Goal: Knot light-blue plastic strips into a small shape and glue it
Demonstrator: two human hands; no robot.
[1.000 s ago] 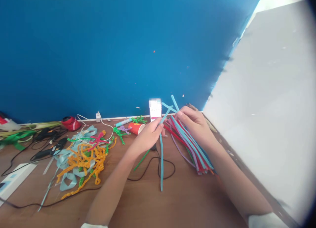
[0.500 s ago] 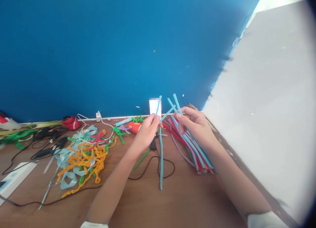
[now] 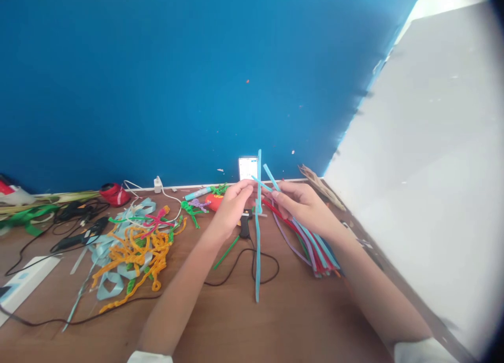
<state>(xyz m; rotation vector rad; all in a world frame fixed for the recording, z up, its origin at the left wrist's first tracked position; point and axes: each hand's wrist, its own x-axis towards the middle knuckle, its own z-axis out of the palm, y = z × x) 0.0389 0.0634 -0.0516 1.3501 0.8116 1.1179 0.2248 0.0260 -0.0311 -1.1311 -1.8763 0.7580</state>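
Observation:
My left hand (image 3: 234,204) is closed in a pinch at a long light-blue pipe cleaner (image 3: 258,247), which stands upright and hangs down over the table. Part of its grip is hidden behind the stem. Close beside it, my right hand (image 3: 302,203) pinches a shorter light-blue pipe cleaner (image 3: 271,177) between thumb and fingers. Its ends stick out up and to the left, one of them reaching the upright stem. Beneath the right hand lies a bundle of pipe cleaners (image 3: 311,247) in blue, red, purple and green.
A black glue gun (image 3: 244,225) with its cord and a lit phone (image 3: 248,169) are behind my hands. Twisted orange pipe cleaners (image 3: 137,255) and pale blue ribbon (image 3: 110,287) pile up at left. A white power strip (image 3: 29,279) lies far left; a blue wall (image 3: 197,79) rises behind.
My hands have come slightly closer together. The long blue pipe cleaner's upper part now stands straighter and further right, and the pieces in my right hand have swung left.

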